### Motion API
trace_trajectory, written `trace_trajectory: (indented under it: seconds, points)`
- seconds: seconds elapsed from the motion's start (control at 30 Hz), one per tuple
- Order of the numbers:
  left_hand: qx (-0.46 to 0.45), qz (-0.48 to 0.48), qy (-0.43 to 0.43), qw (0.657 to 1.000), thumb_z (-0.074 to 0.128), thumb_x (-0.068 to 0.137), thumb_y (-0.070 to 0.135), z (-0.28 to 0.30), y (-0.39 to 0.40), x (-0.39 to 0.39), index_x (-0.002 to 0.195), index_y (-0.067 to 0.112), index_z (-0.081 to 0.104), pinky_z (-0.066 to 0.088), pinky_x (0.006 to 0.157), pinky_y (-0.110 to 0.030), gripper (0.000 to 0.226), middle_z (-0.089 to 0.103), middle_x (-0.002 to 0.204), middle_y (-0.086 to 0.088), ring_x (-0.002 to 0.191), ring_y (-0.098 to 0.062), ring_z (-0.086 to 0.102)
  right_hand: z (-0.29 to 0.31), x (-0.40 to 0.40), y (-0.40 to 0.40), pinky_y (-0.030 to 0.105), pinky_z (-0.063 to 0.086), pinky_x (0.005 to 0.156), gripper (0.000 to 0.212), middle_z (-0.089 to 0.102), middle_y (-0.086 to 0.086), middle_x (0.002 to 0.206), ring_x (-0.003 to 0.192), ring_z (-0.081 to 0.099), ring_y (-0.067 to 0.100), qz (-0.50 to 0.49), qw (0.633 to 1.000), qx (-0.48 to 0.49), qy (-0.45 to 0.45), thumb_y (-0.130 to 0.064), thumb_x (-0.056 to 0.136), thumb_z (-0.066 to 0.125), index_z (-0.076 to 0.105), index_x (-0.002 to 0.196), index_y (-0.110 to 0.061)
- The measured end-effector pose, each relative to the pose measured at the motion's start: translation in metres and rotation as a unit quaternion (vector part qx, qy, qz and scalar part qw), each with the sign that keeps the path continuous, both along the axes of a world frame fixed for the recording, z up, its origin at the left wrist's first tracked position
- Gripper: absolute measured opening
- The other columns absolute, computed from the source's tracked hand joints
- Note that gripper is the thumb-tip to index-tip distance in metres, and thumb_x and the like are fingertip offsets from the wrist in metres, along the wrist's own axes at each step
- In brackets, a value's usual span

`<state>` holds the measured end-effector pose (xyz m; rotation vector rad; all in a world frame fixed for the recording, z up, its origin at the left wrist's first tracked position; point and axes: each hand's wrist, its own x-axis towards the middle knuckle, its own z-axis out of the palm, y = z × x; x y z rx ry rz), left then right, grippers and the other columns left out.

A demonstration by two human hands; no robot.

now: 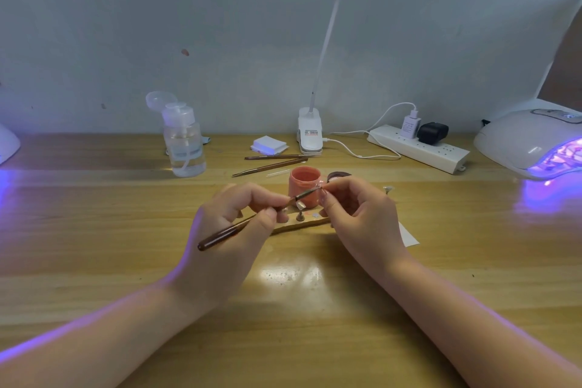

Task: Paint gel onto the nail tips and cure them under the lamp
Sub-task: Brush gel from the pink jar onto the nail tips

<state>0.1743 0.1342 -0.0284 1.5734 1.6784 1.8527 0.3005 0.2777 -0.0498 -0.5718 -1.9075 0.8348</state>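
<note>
My left hand (239, 217) grips a brown-handled gel brush (226, 234), whose tip reaches toward my right hand. My right hand (356, 214) pinches a small nail tip (324, 190) between thumb and forefinger, right at the brush tip. Behind both hands stands an open coral gel pot (304, 183), with its dark lid (338, 176) beside it. Under the hands lies a wooden holder (302, 224) carrying nail tips on small stands (300, 206). A UV curing lamp (532, 142) glows violet at the far right.
A clear pump bottle (184, 142) stands at back left. Two spare brushes (271, 164), a white pad stack (269, 145), a clip desk lamp (310, 132) and a power strip (419, 148) line the back. Another lamp (8, 145) glows at the left edge. White paper (409, 236) lies beside my right hand.
</note>
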Motion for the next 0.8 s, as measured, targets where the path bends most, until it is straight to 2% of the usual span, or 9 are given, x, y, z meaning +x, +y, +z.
trace_trajectory:
  seconds: [0.13,0.23,0.37,0.47,0.57,0.8]
  points:
    - [0.003,0.012,0.051,0.999,0.053,0.080,0.036,0.0025,0.0010,-0.0004,0.094,0.029,0.071,0.043,0.075,-0.016,0.024,0.072,0.086,0.009,0.088,-0.013,0.063,0.0002,0.0001,-0.0004,0.043,0.055,0.065,0.006,0.069,0.000,0.076,0.069,0.067,0.015,-0.002,1.000,0.004,-0.006,-0.009,0.086,0.069,0.071,0.091,-0.012]
    - [-0.013,0.013,0.062,0.998,0.054,0.078,0.039,0.0012,0.0021,-0.0017,0.093,0.029,0.072,0.042,0.078,-0.016,0.025,0.073,0.086,0.009,0.092,-0.014,0.063,0.0014,0.0002,-0.0003,0.044,0.056,0.064,0.004,0.070,-0.002,0.074,0.068,0.067,0.013,-0.005,1.000,-0.006,0.000,-0.010,0.087,0.069,0.070,0.090,-0.013]
    - [0.000,0.006,0.040,0.999,0.055,0.078,0.037,0.0022,0.0000,-0.0034,0.093,0.028,0.072,0.046,0.080,-0.026,0.024,0.073,0.088,0.007,0.093,-0.018,0.064,0.0024,0.0017,0.0009,0.047,0.055,0.066,0.004,0.070,0.000,0.074,0.070,0.068,0.017,-0.011,1.000,-0.025,0.008,-0.011,0.087,0.069,0.069,0.089,-0.014]
    - [-0.003,0.006,0.066,0.998,0.057,0.082,0.035,0.0025,0.0009,-0.0010,0.100,0.031,0.071,0.045,0.080,-0.022,0.023,0.073,0.092,0.010,0.096,-0.018,0.064,0.0024,0.0015,-0.0009,0.044,0.056,0.066,0.005,0.070,-0.002,0.075,0.069,0.067,0.014,-0.008,1.000,-0.012,0.001,-0.010,0.087,0.069,0.069,0.091,-0.013]
    - [-0.021,0.009,0.067,0.997,0.058,0.078,0.035,0.0009,0.0012,-0.0018,0.096,0.029,0.072,0.040,0.079,-0.014,0.023,0.073,0.088,0.009,0.094,-0.014,0.063,0.0021,0.0018,-0.0005,0.044,0.056,0.065,0.007,0.070,-0.003,0.074,0.069,0.067,0.012,-0.016,1.000,-0.015,0.003,-0.011,0.087,0.069,0.068,0.089,-0.018]
    - [-0.011,-0.002,0.072,0.997,0.055,0.079,0.037,0.0011,0.0015,-0.0003,0.097,0.032,0.072,0.043,0.078,-0.016,0.024,0.073,0.090,0.010,0.093,-0.016,0.064,0.0016,0.0007,-0.0017,0.044,0.056,0.065,0.008,0.069,-0.004,0.073,0.067,0.067,0.012,-0.020,1.000,-0.004,0.004,-0.010,0.086,0.069,0.069,0.087,-0.018]
